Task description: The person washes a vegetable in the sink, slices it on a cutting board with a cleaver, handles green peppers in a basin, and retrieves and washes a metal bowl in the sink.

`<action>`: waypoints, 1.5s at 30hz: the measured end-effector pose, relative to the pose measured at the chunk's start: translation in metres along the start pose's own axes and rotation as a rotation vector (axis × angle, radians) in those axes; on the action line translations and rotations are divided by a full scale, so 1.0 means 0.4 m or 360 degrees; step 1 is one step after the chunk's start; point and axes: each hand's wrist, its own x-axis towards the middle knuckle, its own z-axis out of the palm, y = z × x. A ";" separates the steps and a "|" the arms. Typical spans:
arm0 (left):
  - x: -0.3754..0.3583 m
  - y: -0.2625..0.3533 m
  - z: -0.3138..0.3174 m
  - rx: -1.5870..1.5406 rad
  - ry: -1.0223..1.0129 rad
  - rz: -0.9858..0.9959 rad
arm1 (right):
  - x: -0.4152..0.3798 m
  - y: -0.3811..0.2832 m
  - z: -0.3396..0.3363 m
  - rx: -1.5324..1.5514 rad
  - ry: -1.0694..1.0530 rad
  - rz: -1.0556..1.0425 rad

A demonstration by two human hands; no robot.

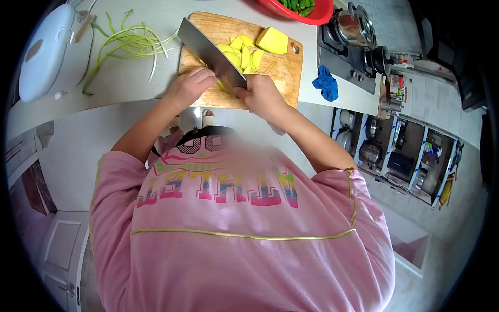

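My right hand [262, 96] is wrapped around the handle of a wide-bladed cleaver [210, 52], whose blade slants up and left across the cutting board [283, 73]. Close against the blade, my left hand [192, 88] has its fingers curled down on a piece of yellow vegetable [222, 85], mostly hidden by the fingers and the blade. Beyond the cleaver lie several yellow slices [245, 54], loosely heaped. A larger yellow chunk [272, 40] with a flat cut face rests at the board's far right, near its hanging hole.
Long green stems [132, 44] lie on the counter left of the board, beside a white appliance [49, 54]. A red bowl [306, 15] of green peppers stands at the back. Right are a blue cloth [325, 83], a stove [345, 62] and a steel pot [353, 26].
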 end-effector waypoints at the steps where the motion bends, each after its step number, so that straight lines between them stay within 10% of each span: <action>1: 0.001 0.000 -0.001 0.0011 0.0008 0.0003 | 0.000 -0.004 -0.003 -0.0028 -0.0043 0.0030; 32: 0.007 -0.011 0.003 0.0023 -0.0017 0.0028 | 0.045 0.063 0.066 0.0123 0.0219 -0.0022; 36: 0.007 -0.033 0.024 -0.0156 0.0089 -0.0290 | -0.015 0.066 -0.008 0.0526 0.0330 0.0122; 40: 0.028 -0.049 -0.013 -0.0538 0.0335 -0.1304 | -0.042 0.100 -0.028 0.0581 0.0460 0.0027; 45: 0.077 -0.058 -0.139 -0.1000 0.0667 -0.1506 | -0.081 0.151 0.003 0.0176 0.0628 -0.0175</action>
